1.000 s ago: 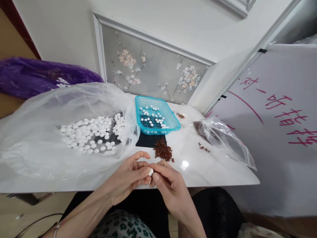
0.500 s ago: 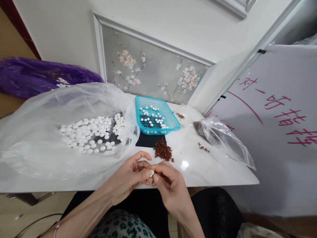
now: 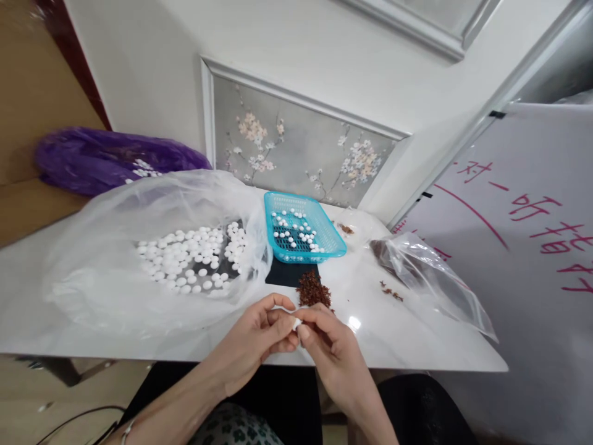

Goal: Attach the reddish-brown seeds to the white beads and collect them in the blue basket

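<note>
My left hand (image 3: 264, 330) pinches a small white round piece (image 3: 296, 322) between thumb and fingers, over the table's front edge. From the other side, the thumb and index finger of my right hand (image 3: 334, 346) meet at the same piece; whether anything else is pinched there is hidden. Just beyond my fingertips lies a heap of small reddish-brown spiky bits (image 3: 315, 290). Behind it, a blue plastic basket (image 3: 331, 246) holds several white round pieces. To the left, a large clear plastic bag (image 3: 106, 284) contains many more of them.
A black flat sheet (image 3: 290, 274) lies partly under the basket. On the right of the white table (image 3: 417, 343) are a clear bag of brown material (image 3: 407, 262) and some loose brown bits (image 3: 391, 291). A purple bag (image 3: 92, 161) sits at the far left.
The view has shifted, so the table and everything on it appear lower and further right. Both hands stay together on the white piece, with little change in their grip.
</note>
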A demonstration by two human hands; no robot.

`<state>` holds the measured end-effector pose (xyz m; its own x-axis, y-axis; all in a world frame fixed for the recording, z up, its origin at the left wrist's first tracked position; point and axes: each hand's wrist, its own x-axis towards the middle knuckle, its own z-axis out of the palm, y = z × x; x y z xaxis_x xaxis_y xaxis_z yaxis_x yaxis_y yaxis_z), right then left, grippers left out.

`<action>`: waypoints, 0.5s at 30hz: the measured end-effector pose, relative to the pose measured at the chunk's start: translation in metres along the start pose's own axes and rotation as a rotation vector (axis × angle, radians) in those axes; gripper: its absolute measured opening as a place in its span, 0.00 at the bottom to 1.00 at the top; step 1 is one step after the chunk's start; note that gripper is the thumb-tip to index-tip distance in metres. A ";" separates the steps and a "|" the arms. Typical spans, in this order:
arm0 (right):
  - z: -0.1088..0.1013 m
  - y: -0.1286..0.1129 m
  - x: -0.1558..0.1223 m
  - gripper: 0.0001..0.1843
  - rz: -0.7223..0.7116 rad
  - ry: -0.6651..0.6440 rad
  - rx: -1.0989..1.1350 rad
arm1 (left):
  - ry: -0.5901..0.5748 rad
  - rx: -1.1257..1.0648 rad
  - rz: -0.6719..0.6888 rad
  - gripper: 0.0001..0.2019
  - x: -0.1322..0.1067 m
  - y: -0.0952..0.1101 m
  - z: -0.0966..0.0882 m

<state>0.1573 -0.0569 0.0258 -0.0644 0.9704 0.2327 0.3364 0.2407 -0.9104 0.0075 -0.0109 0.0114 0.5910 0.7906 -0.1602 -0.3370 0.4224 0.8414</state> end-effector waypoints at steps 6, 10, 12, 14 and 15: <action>-0.030 0.010 0.059 0.11 0.013 0.250 -0.228 | 0.238 0.767 0.444 0.07 -0.009 0.040 -0.011; -0.050 0.024 0.113 0.14 0.027 0.326 -0.338 | 0.477 1.325 0.526 0.10 -0.007 0.073 -0.049; -0.056 0.030 0.124 0.19 0.032 0.326 -0.362 | 0.478 1.561 0.404 0.13 -0.002 0.078 -0.070; -0.060 0.035 0.120 0.19 0.044 0.325 -0.396 | 0.450 1.678 0.306 0.15 0.003 0.076 -0.084; -0.062 0.037 0.113 0.18 0.056 0.318 -0.417 | 0.445 1.713 0.273 0.16 0.005 0.074 -0.089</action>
<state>0.2206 0.0600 0.0398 0.2305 0.9122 0.3387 0.6808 0.0976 -0.7259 -0.0792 0.0640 0.0273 0.3349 0.9225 0.1919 0.8492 -0.3837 0.3628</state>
